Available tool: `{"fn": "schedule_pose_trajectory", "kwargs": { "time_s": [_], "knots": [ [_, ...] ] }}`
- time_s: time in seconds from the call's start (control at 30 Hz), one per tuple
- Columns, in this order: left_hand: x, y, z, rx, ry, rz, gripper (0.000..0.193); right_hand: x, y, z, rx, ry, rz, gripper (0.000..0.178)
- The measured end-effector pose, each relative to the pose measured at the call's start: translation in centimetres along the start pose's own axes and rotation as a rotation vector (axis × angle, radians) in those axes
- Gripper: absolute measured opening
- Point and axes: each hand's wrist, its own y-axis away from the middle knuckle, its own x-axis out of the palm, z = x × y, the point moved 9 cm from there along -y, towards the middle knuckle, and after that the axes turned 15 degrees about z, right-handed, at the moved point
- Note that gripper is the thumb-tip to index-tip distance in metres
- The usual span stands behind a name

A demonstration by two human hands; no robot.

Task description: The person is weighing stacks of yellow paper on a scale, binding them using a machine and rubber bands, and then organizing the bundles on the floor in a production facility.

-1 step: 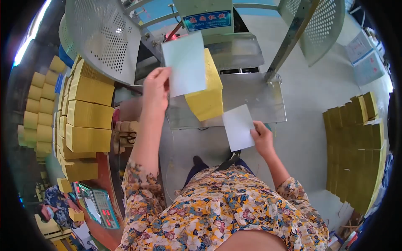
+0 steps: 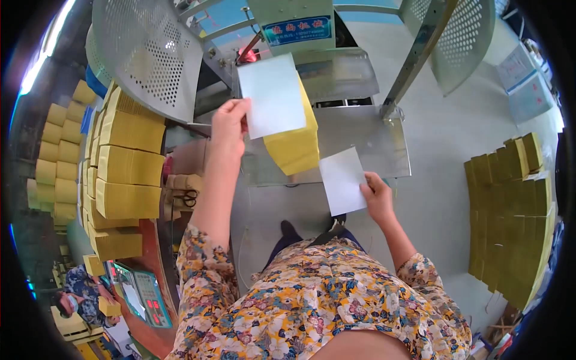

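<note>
My left hand (image 2: 231, 129) pinches the left edge of a white rectangular sheet (image 2: 273, 96), held tilted over a yellow stack of paper (image 2: 294, 150). The sheet hides the stack's upper left part. That stack rests on the metal table (image 2: 375, 144) of a machine. Between the thumb and fingers of my right hand (image 2: 378, 195) is a second white sheet (image 2: 344, 181). It hangs just past the table's near edge, right of the stack's near corner. Whether either sheet is paper or thin card, I cannot tell.
Yellow stacks (image 2: 129, 165) are piled at the left, more (image 2: 510, 222) at the right. Perforated metal guards (image 2: 150, 60) and a slanting post (image 2: 420, 57) flank the machine. At lower left are a digital scale (image 2: 144, 297), scissors (image 2: 189, 198) and a person (image 2: 84, 294) holding a small yellow block.
My left hand and its sheet have shifted slightly right and nearer, covering more of the yellow stack. My right hand and its sheet have barely moved.
</note>
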Motion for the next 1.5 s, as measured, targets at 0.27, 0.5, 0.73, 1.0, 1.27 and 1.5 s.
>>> {"fn": "schedule_pose_trajectory", "kwargs": {
  "time_s": [0.27, 0.5, 0.73, 1.0, 1.27, 1.5],
  "knots": [
    [1.2, -1.2, 3.5, -0.079, -0.298, -0.135, 0.018, -1.2, -1.0, -2.6, 0.123, -0.181, 0.002, 0.024],
    [0.1, -1.6, 2.5, 0.012, -0.599, -0.189, 0.023, -0.9, -1.2, -3.4, 0.181, -0.289, -0.014, 0.022],
    [-0.3, -1.7, 2.4, 0.066, -0.692, -0.209, 0.026, -1.1, -2.7, -2.8, 0.159, -0.316, -0.019, 0.02],
    [0.2, -2.1, 2.2, 0.082, -0.765, -0.218, 0.027, -0.2, -2.9, -4.9, 0.192, -0.402, 0.003, 0.021],
    [0.4, -2.1, 2.2, 0.077, -0.814, -0.238, 0.025, -1.0, -3.2, -5.2, 0.178, -0.436, -0.022, 0.018],
    [2.0, -1.2, 0.3, 0.077, -1.044, -0.259, 0.031, -1.3, -3.1, -5.6, 0.184, -0.454, -0.008, 0.017]
  ]
}}
